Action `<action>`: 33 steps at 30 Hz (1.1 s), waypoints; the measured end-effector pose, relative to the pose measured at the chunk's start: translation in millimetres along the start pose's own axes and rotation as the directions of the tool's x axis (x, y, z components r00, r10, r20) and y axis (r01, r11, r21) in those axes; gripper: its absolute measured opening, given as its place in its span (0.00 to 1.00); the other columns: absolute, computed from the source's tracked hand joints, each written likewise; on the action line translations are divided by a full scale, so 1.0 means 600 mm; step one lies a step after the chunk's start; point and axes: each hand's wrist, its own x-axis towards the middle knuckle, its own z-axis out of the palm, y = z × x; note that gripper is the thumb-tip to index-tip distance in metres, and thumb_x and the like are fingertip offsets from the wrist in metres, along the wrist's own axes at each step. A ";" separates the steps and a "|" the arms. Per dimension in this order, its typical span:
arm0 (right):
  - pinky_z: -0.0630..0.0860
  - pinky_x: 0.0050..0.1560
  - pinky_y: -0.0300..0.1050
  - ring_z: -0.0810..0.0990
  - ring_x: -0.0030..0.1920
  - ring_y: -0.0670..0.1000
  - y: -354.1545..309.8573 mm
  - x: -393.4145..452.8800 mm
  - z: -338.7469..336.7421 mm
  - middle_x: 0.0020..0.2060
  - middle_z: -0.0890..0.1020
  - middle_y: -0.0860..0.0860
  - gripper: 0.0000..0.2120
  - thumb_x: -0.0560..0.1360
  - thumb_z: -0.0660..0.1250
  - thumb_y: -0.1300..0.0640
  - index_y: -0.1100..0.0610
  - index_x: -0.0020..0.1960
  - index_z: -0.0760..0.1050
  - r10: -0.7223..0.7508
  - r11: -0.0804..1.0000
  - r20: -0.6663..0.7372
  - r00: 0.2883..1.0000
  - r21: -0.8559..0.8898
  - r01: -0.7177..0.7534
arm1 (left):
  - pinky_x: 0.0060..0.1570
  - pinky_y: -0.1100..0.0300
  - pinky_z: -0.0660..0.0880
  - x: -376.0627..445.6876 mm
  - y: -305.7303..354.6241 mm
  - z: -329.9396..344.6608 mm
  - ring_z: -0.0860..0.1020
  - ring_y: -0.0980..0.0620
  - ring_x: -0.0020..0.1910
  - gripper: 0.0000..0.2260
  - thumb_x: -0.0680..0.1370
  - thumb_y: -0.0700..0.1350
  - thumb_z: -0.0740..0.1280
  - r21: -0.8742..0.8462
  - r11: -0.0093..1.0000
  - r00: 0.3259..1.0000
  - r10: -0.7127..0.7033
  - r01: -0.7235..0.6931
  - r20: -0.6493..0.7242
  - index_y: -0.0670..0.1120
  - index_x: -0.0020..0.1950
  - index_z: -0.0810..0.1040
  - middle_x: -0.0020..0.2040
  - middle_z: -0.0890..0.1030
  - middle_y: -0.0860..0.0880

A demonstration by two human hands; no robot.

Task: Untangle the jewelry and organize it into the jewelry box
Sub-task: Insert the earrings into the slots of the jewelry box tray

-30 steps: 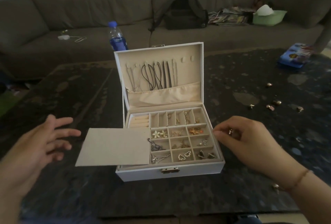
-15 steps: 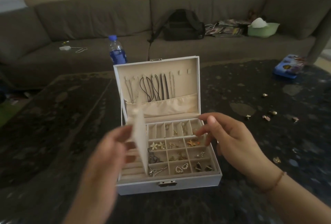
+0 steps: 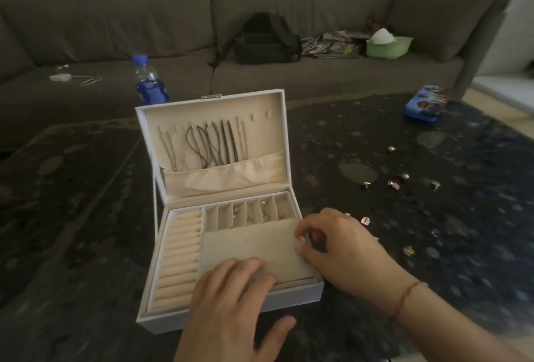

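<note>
A white jewelry box [image 3: 161, 312] stands open on the dark table, cords hanging in its raised lid [image 3: 213, 142]. A beige felt pad [image 3: 248, 246] lies flat over the small compartments on the right; only the rear row [image 3: 254, 212] with a few gold pieces and the ring rolls [image 3: 179, 257] at left show. My left hand [image 3: 231, 301] presses the pad's front edge with straight fingers. My right hand [image 3: 341, 249] pinches the pad's right edge between thumb and fingers. Several loose jewelry pieces [image 3: 398, 182] lie on the table to the right.
A blue-capped water bottle [image 3: 148, 81] stands behind the box. A blue tin [image 3: 424, 104] sits at the table's far right. On the grey sofa are a black backpack [image 3: 265, 40], magazines and a green bowl [image 3: 388, 46].
The pad, earlier lying over the box's left side, was lifted upright by my left hand and now lies over the right compartments. My right hand moved onto its edge. The view moved closer.
</note>
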 end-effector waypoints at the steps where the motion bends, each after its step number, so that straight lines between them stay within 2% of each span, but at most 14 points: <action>1: 0.69 0.40 0.31 0.74 0.41 0.40 0.003 -0.001 0.003 0.40 0.70 0.39 0.07 0.76 0.67 0.48 0.43 0.54 0.76 -0.007 1.000 -0.019 1.000 0.019 0.008 | 0.47 0.54 0.79 0.005 0.003 0.001 0.76 0.53 0.53 0.17 0.71 0.65 0.64 -0.003 1.000 1.000 0.014 -0.014 -0.015 0.56 0.52 0.80 0.56 0.78 0.57; 5: 0.74 0.41 0.39 0.74 0.39 0.45 0.004 -0.007 0.015 0.37 0.70 0.41 0.07 0.77 0.64 0.55 0.50 0.55 0.76 -0.039 0.997 -0.052 0.998 0.058 0.042 | 0.39 0.54 0.79 0.021 0.011 0.014 0.78 0.51 0.44 0.07 0.75 0.52 0.65 -0.066 0.994 0.987 0.079 -0.089 -0.139 0.52 0.46 0.81 0.48 0.78 0.55; 7: 0.75 0.44 0.40 0.74 0.41 0.47 0.004 -0.010 0.015 0.41 0.73 0.44 0.10 0.78 0.61 0.56 0.51 0.58 0.75 -0.063 0.997 -0.065 0.996 0.031 0.065 | 0.36 0.56 0.77 0.024 0.010 0.020 0.78 0.50 0.41 0.07 0.76 0.47 0.65 -0.107 0.992 0.979 0.048 -0.070 -0.196 0.50 0.43 0.81 0.45 0.78 0.54; 10: 0.69 0.45 0.37 0.72 0.45 0.47 -0.002 -0.017 0.013 0.48 0.73 0.46 0.14 0.80 0.58 0.56 0.50 0.65 0.72 -0.072 0.997 -0.056 0.996 0.023 0.074 | 0.39 0.57 0.74 0.023 0.014 0.026 0.78 0.50 0.39 0.08 0.74 0.42 0.65 -0.117 0.990 0.955 0.036 -0.073 -0.293 0.48 0.39 0.83 0.43 0.79 0.53; 13: 0.71 0.47 0.42 0.76 0.51 0.53 -0.009 -0.025 0.012 0.54 0.76 0.48 0.17 0.80 0.58 0.57 0.49 0.67 0.68 -0.070 0.997 -0.017 0.997 0.008 0.070 | 0.40 0.58 0.73 0.017 0.022 0.033 0.78 0.49 0.36 0.09 0.73 0.37 0.67 -0.072 0.994 0.937 0.059 -0.088 -0.345 0.46 0.36 0.84 0.40 0.80 0.51; 16: 0.73 0.46 0.44 0.78 0.51 0.54 -0.012 -0.031 0.005 0.54 0.78 0.48 0.16 0.80 0.58 0.53 0.47 0.68 0.67 -0.071 0.997 -0.005 0.997 0.001 0.071 | 0.44 0.63 0.72 0.013 0.022 0.038 0.75 0.53 0.38 0.11 0.75 0.42 0.65 -0.104 0.992 0.938 0.036 -0.076 -0.344 0.46 0.35 0.84 0.39 0.80 0.51; 18: 0.76 0.44 0.44 0.80 0.46 0.50 0.001 -0.028 -0.013 0.47 0.81 0.45 0.15 0.78 0.59 0.42 0.43 0.63 0.69 -0.047 0.999 -0.050 0.998 -0.009 0.046 | 0.47 0.66 0.70 0.016 0.023 0.032 0.75 0.54 0.39 0.11 0.76 0.47 0.65 -0.131 0.990 0.949 0.014 -0.058 -0.315 0.48 0.36 0.83 0.40 0.80 0.53; 20: 0.77 0.43 0.43 0.80 0.41 0.47 0.044 -0.017 -0.038 0.39 0.82 0.43 0.14 0.75 0.63 0.37 0.42 0.56 0.73 0.097 0.995 -0.173 0.980 0.029 -0.093 | 0.49 0.70 0.69 0.021 0.029 0.024 0.75 0.58 0.40 0.09 0.74 0.51 0.66 -0.156 0.987 0.962 -0.003 -0.041 -0.272 0.51 0.37 0.82 0.40 0.79 0.57; 22: 0.77 0.45 0.44 0.80 0.42 0.46 0.108 0.000 -0.061 0.37 0.80 0.42 0.10 0.74 0.69 0.42 0.43 0.53 0.76 0.264 0.964 -0.262 0.928 0.052 -0.259 | 0.50 0.73 0.68 0.026 0.034 0.019 0.74 0.62 0.42 0.08 0.73 0.53 0.66 -0.179 0.984 0.969 -0.022 -0.023 -0.246 0.53 0.37 0.82 0.40 0.78 0.59; 25: 0.76 0.47 0.43 0.78 0.47 0.46 0.180 0.015 -0.073 0.42 0.78 0.40 0.14 0.73 0.72 0.49 0.45 0.58 0.77 0.397 0.913 -0.149 0.906 -0.035 -0.406 | 0.44 0.70 0.72 0.036 0.043 0.021 0.75 0.61 0.41 0.09 0.72 0.55 0.66 -0.229 0.973 0.967 -0.082 0.025 -0.242 0.54 0.37 0.82 0.40 0.77 0.61; 28: 0.74 0.46 0.40 0.77 0.48 0.43 0.196 0.026 -0.064 0.44 0.78 0.39 0.16 0.73 0.73 0.47 0.44 0.59 0.76 0.388 0.919 -0.043 0.921 -0.058 -0.390 | 0.38 0.65 0.73 0.041 0.051 0.023 0.77 0.59 0.39 0.08 0.73 0.56 0.65 -0.227 0.972 0.969 -0.118 0.068 -0.215 0.56 0.37 0.81 0.40 0.77 0.62; 33: 0.76 0.43 0.40 0.77 0.44 0.40 0.201 0.044 -0.046 0.41 0.79 0.39 0.09 0.72 0.73 0.45 0.42 0.51 0.79 0.349 0.933 -0.024 0.937 -0.087 -0.349 | 0.40 0.66 0.72 0.038 0.053 0.020 0.76 0.60 0.40 0.07 0.72 0.56 0.65 -0.208 0.975 0.981 -0.110 0.076 -0.158 0.58 0.38 0.81 0.41 0.76 0.62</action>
